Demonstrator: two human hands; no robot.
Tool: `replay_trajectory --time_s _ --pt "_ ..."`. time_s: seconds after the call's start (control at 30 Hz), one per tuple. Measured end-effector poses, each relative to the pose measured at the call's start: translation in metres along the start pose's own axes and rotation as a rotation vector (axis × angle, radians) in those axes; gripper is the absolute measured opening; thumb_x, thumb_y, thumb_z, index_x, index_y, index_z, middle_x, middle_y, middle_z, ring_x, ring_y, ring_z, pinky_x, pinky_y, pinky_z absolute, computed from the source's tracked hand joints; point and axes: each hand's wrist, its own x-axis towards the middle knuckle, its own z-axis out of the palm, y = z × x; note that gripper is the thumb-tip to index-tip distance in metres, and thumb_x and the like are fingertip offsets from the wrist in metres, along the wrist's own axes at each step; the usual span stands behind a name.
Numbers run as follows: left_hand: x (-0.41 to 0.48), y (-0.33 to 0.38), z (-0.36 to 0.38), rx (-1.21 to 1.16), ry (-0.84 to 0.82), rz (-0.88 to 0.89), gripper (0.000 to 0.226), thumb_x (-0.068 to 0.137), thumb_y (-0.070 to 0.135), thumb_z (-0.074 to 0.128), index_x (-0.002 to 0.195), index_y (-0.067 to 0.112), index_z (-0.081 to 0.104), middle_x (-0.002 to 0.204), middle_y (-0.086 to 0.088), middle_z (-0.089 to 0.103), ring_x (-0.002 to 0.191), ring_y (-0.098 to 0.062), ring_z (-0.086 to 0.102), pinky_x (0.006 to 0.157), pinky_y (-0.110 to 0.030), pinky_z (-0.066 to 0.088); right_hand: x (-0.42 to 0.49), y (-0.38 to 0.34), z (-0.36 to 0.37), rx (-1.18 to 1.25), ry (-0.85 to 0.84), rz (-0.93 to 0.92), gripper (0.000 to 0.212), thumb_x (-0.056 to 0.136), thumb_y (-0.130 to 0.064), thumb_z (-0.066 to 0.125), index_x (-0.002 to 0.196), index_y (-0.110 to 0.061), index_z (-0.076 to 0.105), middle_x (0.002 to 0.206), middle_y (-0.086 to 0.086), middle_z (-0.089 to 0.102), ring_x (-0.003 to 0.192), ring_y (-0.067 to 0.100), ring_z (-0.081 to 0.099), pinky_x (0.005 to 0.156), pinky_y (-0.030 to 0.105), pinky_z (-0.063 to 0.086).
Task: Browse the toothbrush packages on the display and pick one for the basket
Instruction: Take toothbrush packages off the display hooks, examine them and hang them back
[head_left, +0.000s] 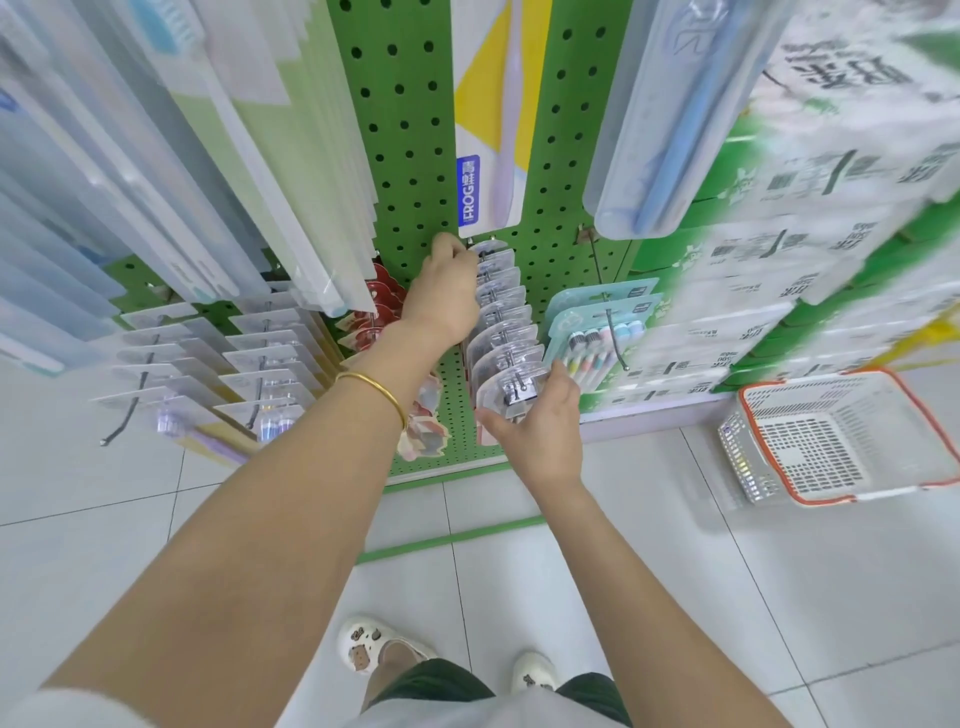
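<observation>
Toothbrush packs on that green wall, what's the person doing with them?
A person is browsing them. The right hand grips the front pack of a row of clear packs hanging on the green pegboard. The left hand reaches to the back of that row, fingers curled by the rearmost packs. The basket sits on the floor to the right, with no pack in it yet.

A single wide-angle camera on the person's head looks steeply down the green perforated metal display panel (410, 130), so near that hanging packs (156, 156) blur at the frame's edges. The left hand (447, 296) and right hand (540, 421) enter from the bottom edge to the row of clear plastic toothbrush packages (501, 317) at centre; white clog shoes (374, 649) on the pale tiled floor (675, 571) lie beneath the lens.
</observation>
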Motion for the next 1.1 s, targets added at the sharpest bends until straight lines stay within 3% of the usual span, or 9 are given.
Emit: replay_trajectory --time_s 0.23,0.37,0.9,1.1 --pt "0.000 0.004 -0.005 0.066 -0.042 -0.010 0.046 0.084 -0.008 0.046 0.129 0.002 0.050 0.140 -0.011 0.037 0.125 -0.029 0.035 0.102 -0.039 0.031 -0.003 0.000 -0.003 0.030 0.004 0.031 0.110 0.069 -0.038 0.082 0.149 -0.005 0.013 0.144 0.013 0.032 0.133 0.027 0.034 0.103 0.040 0.039" --pt "-0.001 0.005 -0.010 0.094 -0.037 -0.030 0.035 0.082 -0.007 0.045 0.116 0.001 0.053 0.134 -0.012 0.040 0.120 -0.030 0.036 0.095 -0.040 0.033 -0.005 0.001 -0.003 0.038 -0.005 0.043 0.111 0.070 -0.037 0.081 0.149 -0.003 0.012 0.144 0.014 0.031 0.135 0.028 0.031 0.106 0.040 0.036" --pt "-0.047 0.013 -0.003 0.230 -0.088 -0.188 0.028 0.083 -0.001 0.050 0.110 0.004 0.054 0.126 -0.016 0.040 0.118 -0.033 0.037 0.097 -0.042 0.032 -0.014 0.000 -0.002 0.045 -0.024 0.067 0.114 0.070 -0.038 0.081 0.150 -0.004 0.008 0.143 0.016 0.033 0.132 0.031 0.032 0.106 0.044 0.035" --pt "-0.073 0.024 -0.002 0.224 -0.077 -0.261 0.027 0.085 0.000 0.047 0.111 0.005 0.054 0.127 -0.016 0.040 0.119 -0.033 0.037 0.100 -0.043 0.031 -0.021 0.005 -0.010 0.064 -0.054 0.055 0.111 0.071 -0.034 0.082 0.150 -0.004 0.010 0.147 0.016 0.029 0.136 0.030 0.027 0.108 0.040 0.030"
